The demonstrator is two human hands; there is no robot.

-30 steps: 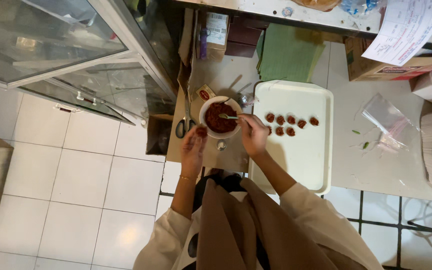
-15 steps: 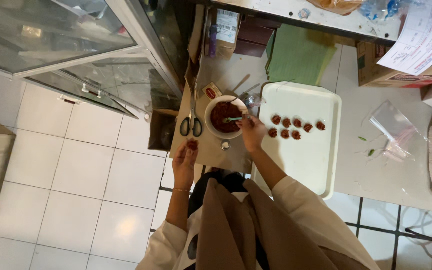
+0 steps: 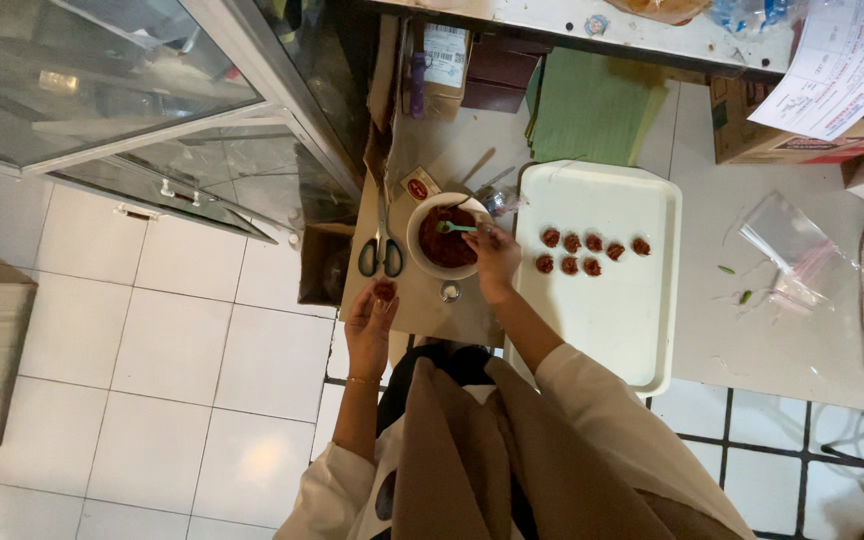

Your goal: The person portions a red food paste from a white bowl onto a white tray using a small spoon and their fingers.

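A white bowl [image 3: 422,262] of red-brown paste stands on the counter. My right hand [image 3: 495,256] holds a small green spoon [image 3: 452,227] whose tip dips into the paste. My left hand [image 3: 370,322] is pulled back to the counter's near edge, palm up, with a small lump of the red paste [image 3: 384,290] at its fingers. To the right lies a white tray [image 3: 612,320] carrying several small red-brown balls [image 3: 592,254] in two short rows.
Scissors [image 3: 381,250] lie left of the bowl. A small round lid [image 3: 449,291] sits below it. A green stack [image 3: 592,110], cardboard boxes [image 3: 792,140] and clear plastic bags [image 3: 790,255] lie around the tray. A glass display case [image 3: 142,110] stands on the left above white floor tiles.
My left hand has drawn back from beside the bowl to the counter's edge, carrying a lump of paste. My right hand stays at the bowl with the spoon.
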